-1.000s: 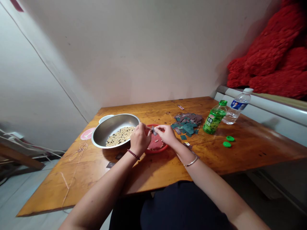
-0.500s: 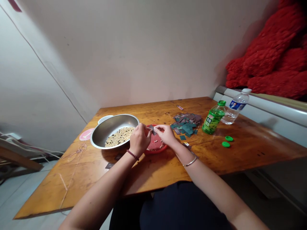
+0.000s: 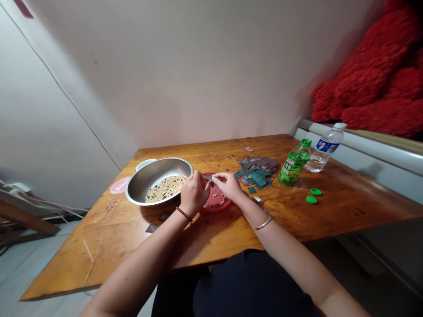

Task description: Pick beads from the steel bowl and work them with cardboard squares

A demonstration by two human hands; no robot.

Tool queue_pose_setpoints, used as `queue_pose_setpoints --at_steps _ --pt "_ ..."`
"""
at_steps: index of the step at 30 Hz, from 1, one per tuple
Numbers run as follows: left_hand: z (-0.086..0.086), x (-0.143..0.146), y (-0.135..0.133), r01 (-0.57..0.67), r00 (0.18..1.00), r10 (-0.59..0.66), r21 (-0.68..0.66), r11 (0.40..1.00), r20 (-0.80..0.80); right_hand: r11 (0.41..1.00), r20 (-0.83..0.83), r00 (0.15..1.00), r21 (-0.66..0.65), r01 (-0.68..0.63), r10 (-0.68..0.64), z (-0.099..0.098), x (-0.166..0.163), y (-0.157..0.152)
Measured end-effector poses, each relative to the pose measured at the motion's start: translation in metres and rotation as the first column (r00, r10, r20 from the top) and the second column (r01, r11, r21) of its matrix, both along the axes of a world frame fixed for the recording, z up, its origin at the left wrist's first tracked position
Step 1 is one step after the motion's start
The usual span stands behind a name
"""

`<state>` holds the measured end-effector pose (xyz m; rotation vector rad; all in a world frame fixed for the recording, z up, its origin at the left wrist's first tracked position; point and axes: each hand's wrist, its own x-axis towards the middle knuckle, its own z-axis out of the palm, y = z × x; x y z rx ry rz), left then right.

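Observation:
My left hand [image 3: 194, 192] and my right hand [image 3: 228, 185] meet above a round red tray [image 3: 214, 210]. Between their fingertips is a small dark square piece [image 3: 210, 178], partly hidden by the fingers, which both hands pinch. Several pale beads lie on the tray's red surface. Left of my left hand stands a wide metal basin [image 3: 137, 182] with many small pale and dark beads [image 3: 165, 188] in it. Beyond my right hand lies a heap of dark green and brown square pieces [image 3: 257, 171].
A green drink bottle [image 3: 292, 165] and a clear water bottle [image 3: 319, 160] stand at the right, near two green caps [image 3: 311, 200]. Loose string [image 3: 105, 211] and a pink disc [image 3: 119, 186] lie at the left. Red fluffy material [image 3: 373, 88] is piled at the far right.
Both hands stay pinched on the dark square piece. My left hand has shifted very slightly to the right; the objects on the table stay put.

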<state>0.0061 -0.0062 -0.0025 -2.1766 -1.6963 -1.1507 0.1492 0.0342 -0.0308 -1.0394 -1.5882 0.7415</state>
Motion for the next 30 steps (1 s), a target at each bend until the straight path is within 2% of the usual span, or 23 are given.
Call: queue_pose_setpoints --at_steps 7,14,22,27,30 --pt "-0.0020 0.0014 -0.0003 0.015 1.000 -0.015 -0.015 1.000 -0.005 1.000 0.031 0.999 0.007 0.023 -0.023 0.0007 0.0007 -0.0008" --pt "0.0035 -0.0044 0.0020 -0.079 0.996 0.080 -0.010 0.997 0.042 1.000 0.013 1.000 -0.003 -0.013 0.013 -0.0024 0.0005 0.0010" --pt "-0.0016 -0.0035 0.0036 -0.042 0.997 0.040 0.019 0.999 0.063 0.998 0.008 0.998 0.017 -0.063 0.063 0.0015 0.0006 -0.0023" --pt "-0.0047 -0.0026 0.0051 -0.090 0.992 0.088 0.024 0.996 0.092 0.996 -0.002 0.996 -0.003 -0.093 0.093 0.0024 0.0008 -0.0038" --pt "-0.0056 -0.0025 0.0053 -0.050 0.996 0.047 0.038 0.998 0.076 0.996 -0.003 0.996 0.001 -0.094 0.094 0.0019 0.0005 -0.0038"
